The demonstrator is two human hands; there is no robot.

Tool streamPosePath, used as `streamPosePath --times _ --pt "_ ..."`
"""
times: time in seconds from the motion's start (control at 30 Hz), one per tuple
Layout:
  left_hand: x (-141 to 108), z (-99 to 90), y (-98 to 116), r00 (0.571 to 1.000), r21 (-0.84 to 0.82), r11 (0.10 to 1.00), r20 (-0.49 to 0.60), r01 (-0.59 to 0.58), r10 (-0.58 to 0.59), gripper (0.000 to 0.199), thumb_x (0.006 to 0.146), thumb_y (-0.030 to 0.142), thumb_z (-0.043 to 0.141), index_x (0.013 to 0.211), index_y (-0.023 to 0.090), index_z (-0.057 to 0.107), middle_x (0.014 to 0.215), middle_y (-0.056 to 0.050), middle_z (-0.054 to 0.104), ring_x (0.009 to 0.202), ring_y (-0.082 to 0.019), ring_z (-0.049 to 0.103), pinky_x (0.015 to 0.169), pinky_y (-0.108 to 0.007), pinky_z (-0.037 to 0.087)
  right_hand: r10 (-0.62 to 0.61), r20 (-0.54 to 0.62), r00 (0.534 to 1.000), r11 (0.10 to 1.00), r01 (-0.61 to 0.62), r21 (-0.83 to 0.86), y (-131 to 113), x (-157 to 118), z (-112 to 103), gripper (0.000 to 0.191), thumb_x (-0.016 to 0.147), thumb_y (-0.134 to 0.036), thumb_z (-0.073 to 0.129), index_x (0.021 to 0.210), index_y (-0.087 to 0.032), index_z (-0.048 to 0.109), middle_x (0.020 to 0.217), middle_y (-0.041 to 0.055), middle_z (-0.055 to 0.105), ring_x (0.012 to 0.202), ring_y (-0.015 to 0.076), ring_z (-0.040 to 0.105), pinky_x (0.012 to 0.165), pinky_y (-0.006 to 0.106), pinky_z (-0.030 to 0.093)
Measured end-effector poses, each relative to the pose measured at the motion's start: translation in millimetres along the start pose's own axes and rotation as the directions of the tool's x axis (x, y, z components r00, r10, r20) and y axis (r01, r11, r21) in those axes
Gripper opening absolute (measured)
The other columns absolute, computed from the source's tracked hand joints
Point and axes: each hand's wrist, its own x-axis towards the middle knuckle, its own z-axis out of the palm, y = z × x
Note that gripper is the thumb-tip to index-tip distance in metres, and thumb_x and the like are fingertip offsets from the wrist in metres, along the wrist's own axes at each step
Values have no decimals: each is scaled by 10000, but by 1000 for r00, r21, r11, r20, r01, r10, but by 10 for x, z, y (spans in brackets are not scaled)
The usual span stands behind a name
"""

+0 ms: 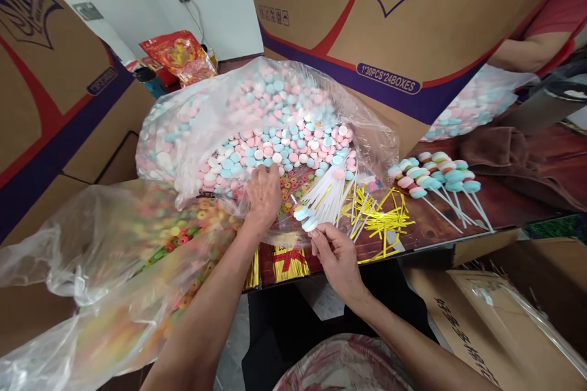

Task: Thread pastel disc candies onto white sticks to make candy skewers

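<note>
My right hand (338,259) pinches a candy stick (310,223) threaded with blue and white tablet candies, near the table's front edge. My left hand (265,192) reaches to the near side of a pile of pink, blue and white tablet candies (275,149) in a large clear plastic bag (360,113). Its fingers are curled down, and whatever they may hold is hidden. Between my hands lie small ring candies (293,186) in mixed colours. A fan of white sticks (328,195) rests beside them, just beyond my right hand.
Gold twist ties (383,220) lie scattered right of the sticks, with finished candy sticks (452,180) beyond. A bag of ring candies (183,256) is at left. Large cartons (330,30) stand behind. A co-worker's arm (527,52) shows at upper right.
</note>
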Motion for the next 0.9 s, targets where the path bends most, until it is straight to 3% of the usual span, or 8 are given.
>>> streamPosePath --times 0.2,0.37,0.53,0.63,0.8,0.9 --pt "-34 21 -163 999 -312 950 -54 -20 3 396 891 172 515 1249 208 682 1113 -121 679 1056 -291 634 882 -375 501 -10 8 1000 1000 10 -15 -8 1 10 310 1000 -303 478 706 -210 506 618 -44 452 577 116 439 569 249 351" --pt "75 45 -224 996 -547 837 -69 5 -51 350 857 187 567 1166 183 731 1065 -106 693 970 -262 660 869 -366 507 -17 5 1000 1000 17 -25 -7 -15 15 308 1008 -302 472 718 -208 514 626 -44 453 579 115 437 570 247 351" --pt "191 102 -198 999 -708 706 -23 0 -23 320 841 176 552 1105 154 729 971 -82 725 882 -217 662 811 -326 515 -20 11 1000 999 20 -29 -2 -25 9 308 1010 -307 468 722 -208 510 627 -45 450 576 113 425 566 247 347" --pt "225 105 -187 1000 -708 706 -1 -8 10 308 844 175 542 1086 145 730 955 -80 729 843 -204 655 795 -315 515 -25 11 1000 999 26 -32 10 -23 12 307 1008 -306 471 720 -208 506 630 -44 448 583 114 426 568 247 347" --pt "221 66 -172 993 -508 860 72 -42 92 243 842 154 546 986 163 741 969 -90 717 850 -212 637 841 -339 505 -31 12 999 999 32 -26 34 -20 12 298 1010 -302 473 728 -208 506 632 -46 448 580 112 421 567 247 343" --pt "170 9 -122 989 -410 910 98 -62 112 275 866 140 518 1067 182 701 1073 -112 693 917 -231 638 841 -346 505 -35 8 999 999 35 -29 37 -25 10 293 1009 -300 472 733 -209 510 633 -46 443 581 113 421 570 248 344"
